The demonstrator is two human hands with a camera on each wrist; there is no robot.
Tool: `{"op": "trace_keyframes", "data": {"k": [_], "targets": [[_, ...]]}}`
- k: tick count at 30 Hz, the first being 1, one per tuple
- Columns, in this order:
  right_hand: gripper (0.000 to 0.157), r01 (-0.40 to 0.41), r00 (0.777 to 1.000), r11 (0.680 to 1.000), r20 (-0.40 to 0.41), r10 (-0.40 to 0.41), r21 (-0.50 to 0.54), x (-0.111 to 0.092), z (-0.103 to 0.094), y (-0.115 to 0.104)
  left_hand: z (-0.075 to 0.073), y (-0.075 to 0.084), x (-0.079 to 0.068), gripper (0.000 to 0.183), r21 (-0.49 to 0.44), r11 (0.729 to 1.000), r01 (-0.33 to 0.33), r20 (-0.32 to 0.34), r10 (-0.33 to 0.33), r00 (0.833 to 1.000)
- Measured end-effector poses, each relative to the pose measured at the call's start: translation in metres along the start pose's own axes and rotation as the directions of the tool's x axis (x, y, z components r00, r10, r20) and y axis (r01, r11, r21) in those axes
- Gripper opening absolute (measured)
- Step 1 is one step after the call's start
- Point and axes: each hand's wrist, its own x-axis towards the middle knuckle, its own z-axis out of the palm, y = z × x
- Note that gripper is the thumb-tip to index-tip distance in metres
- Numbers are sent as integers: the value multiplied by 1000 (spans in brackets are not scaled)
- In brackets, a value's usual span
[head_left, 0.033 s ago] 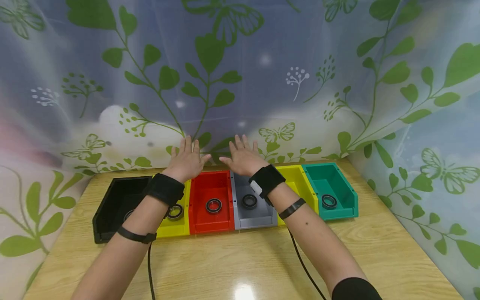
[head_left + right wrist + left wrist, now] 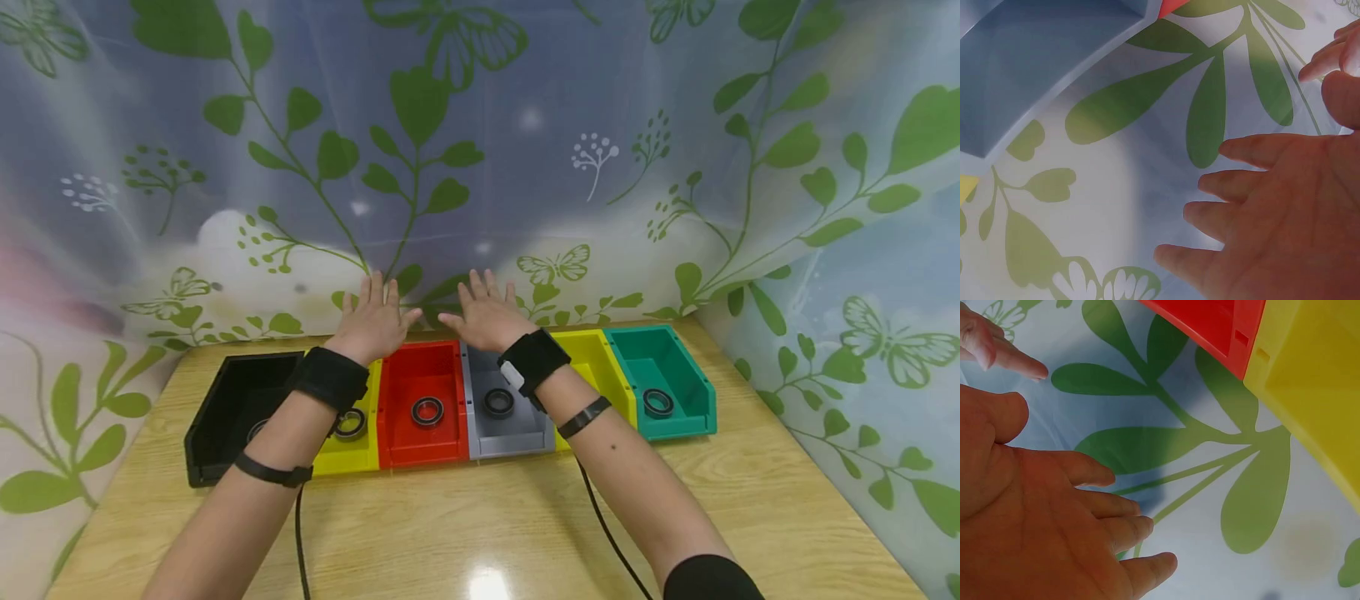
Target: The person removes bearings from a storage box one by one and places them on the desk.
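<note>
No change is visible: the left hand (image 2: pixel 371 325) and right hand (image 2: pixel 487 321) remain spread, grasping nothing, so 5 visible rings (image 2: pixel 427 424) lie untouched in bins (image 2: pixel 423 367).

Leaf-and-butterfly backdrop (image 2: pixel 517 167) behind wood-grain table (image 2: pixel 450 517), bright glare (image 2: pixel 487 582) up front

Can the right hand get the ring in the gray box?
Probably yes: the right hand is empty and nothing covers the ring in the gray box, though the hand must draw back.
</note>
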Motion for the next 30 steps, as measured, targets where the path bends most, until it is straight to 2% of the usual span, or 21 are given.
{"op": "trace_keyframes", "data": {"k": [4, 10, 15, 19, 22, 26, 30], "targets": [[76, -2, 1000, 1000, 3, 2, 0, 1, 1, -1, 1, -2, -1, 75, -9, 1000, -7, -4, 7, 1000], [75, 6, 1000, 1000, -8, -6, 4, 0, 2, -3, 2, -8, -7, 75, -72, 997, -30, -27, 28, 999], [74, 29, 999, 1000, -25, -29, 5, -3, 2, -7, 0, -16, -20, 71, -79, 995, -59, -36, 56, 998], [72, 69, 996, 997, -57, -68, 14, -8, -1, -13, -4, -24, -41, 65, -42, 994, -98, -109, 93, 990], [70, 112, 989, 994, -97, -111, 11, -11, -3, -22, -10, -32, -61, 61, -76, 992, -102, -163, 89, 983], [67, 171, 973, 985, -154, -169, -2, -18, -6, -39, -19, -47, -90, 58, -165, 985, -52, -197, 18, 980], [65, 232, 951, 973, -211, -228, -6, -25, -5, -58, -18, -74, -118, 54, -205, 978, 34, -226, -82, 971]]}}
